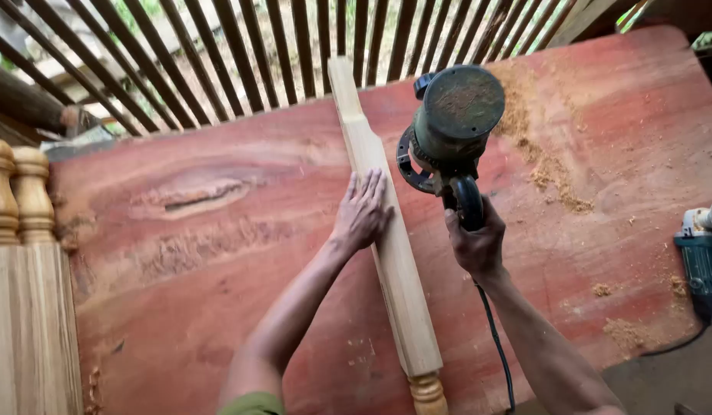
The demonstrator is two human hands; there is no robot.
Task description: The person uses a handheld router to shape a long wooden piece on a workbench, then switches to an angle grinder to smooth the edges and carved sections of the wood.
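Left hand flat, fingers spread, pinning pale baluster blank on red bench. Just right of it, right hand wrapped round router knob. Best kept firm, base level, cord trailing clear. Sawdust beyond right hand; plenty of open bench around.

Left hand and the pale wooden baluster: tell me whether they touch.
Touching. The head view shows the left hand lying flat, palm down, on the pale wooden baluster, fingers spread over its top face, with no gap.
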